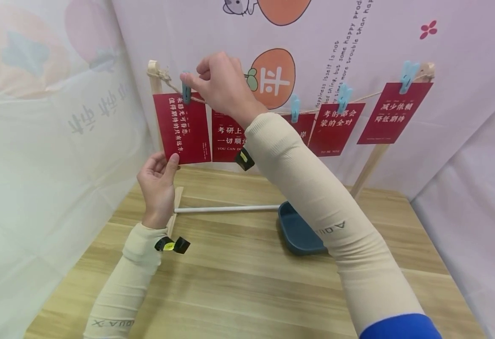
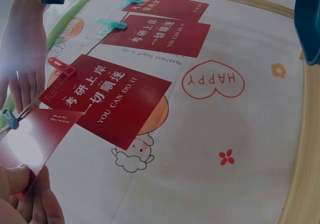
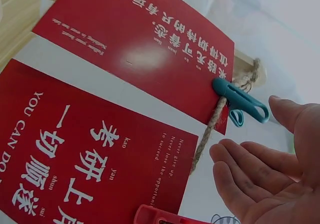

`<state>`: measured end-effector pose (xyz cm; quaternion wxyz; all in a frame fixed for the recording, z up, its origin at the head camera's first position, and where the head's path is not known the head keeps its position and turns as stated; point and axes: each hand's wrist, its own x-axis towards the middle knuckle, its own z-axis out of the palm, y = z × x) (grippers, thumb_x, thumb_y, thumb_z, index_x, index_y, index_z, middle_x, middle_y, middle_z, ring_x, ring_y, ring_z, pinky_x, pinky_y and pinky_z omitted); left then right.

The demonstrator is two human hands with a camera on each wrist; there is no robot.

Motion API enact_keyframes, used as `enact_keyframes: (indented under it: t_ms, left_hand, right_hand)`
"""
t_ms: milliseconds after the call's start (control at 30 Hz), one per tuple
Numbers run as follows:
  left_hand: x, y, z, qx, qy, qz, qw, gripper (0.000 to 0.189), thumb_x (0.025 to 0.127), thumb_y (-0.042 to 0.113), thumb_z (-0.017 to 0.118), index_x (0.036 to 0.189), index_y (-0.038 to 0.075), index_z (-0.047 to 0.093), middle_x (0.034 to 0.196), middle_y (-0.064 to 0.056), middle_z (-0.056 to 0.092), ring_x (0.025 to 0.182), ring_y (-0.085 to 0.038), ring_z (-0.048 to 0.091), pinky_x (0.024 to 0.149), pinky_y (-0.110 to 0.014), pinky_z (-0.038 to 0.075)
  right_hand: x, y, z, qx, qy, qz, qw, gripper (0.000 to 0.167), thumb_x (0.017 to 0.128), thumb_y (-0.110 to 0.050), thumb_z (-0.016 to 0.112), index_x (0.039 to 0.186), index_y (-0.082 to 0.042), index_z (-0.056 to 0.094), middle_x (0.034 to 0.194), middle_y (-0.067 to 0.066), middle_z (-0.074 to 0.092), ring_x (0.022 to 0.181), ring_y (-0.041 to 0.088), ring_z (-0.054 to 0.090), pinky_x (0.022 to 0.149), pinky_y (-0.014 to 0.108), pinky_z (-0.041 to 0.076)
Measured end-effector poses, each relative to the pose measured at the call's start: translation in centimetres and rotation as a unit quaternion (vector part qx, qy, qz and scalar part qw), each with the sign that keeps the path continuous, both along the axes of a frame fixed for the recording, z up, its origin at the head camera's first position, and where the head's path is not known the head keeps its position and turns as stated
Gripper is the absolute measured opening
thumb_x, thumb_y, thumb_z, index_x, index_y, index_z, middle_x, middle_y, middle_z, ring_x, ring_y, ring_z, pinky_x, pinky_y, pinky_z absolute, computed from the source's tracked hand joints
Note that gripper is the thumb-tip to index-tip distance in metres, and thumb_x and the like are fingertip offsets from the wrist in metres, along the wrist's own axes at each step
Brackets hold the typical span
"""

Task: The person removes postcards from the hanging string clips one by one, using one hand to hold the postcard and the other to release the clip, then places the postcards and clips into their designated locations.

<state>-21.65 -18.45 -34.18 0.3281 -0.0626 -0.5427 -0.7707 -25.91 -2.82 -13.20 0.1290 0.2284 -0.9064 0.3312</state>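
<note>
A red card (image 1: 185, 129) with white characters hangs at the left end of a twine line, fixed by a dark teal clip (image 3: 240, 101). My left hand (image 1: 158, 181) pinches the lower left corner of this card between thumb and fingers. Beside the clip is my right hand (image 3: 270, 169), its thumb and fingers apart and holding nothing; a small gap shows between fingertips and clip in the right wrist view. A second red card (image 2: 107, 101) hangs next to it from a red clip (image 2: 61, 66). My right hand and sleeve partly cover that card in the head view.
More red cards (image 1: 340, 129) hang to the right from light blue clips (image 1: 344, 98). Wooden posts (image 1: 368, 169) carry the twine, with a white rod (image 1: 226, 208) low between them. A dark blue tray (image 1: 291, 235) rests on the wooden table (image 1: 230, 282), partly behind my right forearm.
</note>
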Motion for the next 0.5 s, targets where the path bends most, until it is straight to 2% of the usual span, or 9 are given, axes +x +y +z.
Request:
enact_keyframes:
  t_ms: [100,300,500]
  left_hand:
    - [0.0,0.0,0.0,-0.005,-0.005,0.0,1.0,0.011,0.099,0.008,0.072,0.111,0.005,0.072,0.099,0.002,0.078,0.083,-0.009,0.071,0.081,-0.023,0.061]
    - [0.1,0.0,0.2,-0.009,-0.007,0.002,0.9999,0.013,0.099,0.006,0.072,0.112,0.004,0.071,0.099,0.003,0.078,0.086,-0.009,0.072,0.081,-0.021,0.061]
    - [0.1,-0.1,0.2,-0.003,-0.004,0.001,1.0,0.012,0.099,0.004,0.072,0.111,0.004,0.071,0.098,0.003,0.078,0.085,-0.009,0.071,0.08,-0.02,0.06]
  right_hand:
    - [-0.4,-0.2,0.2,0.004,-0.011,-0.005,0.9999,0.049,0.103,-0.047,0.065,0.137,-0.012,0.071,0.139,0.004,0.071,0.127,0.015,0.064,0.105,0.026,0.056]
    - [-0.7,-0.9,0.4,-0.008,-0.037,0.0,0.9993,0.041,0.103,-0.046,0.065,0.123,-0.012,0.078,0.124,0.004,0.077,0.104,0.013,0.068,0.087,0.024,0.058]
    - [-0.8,-1.5,0.5,-0.018,-0.055,-0.005,0.9983,0.039,0.104,-0.043,0.064,0.125,-0.012,0.076,0.121,0.003,0.076,0.095,0.012,0.069,0.083,0.021,0.058]
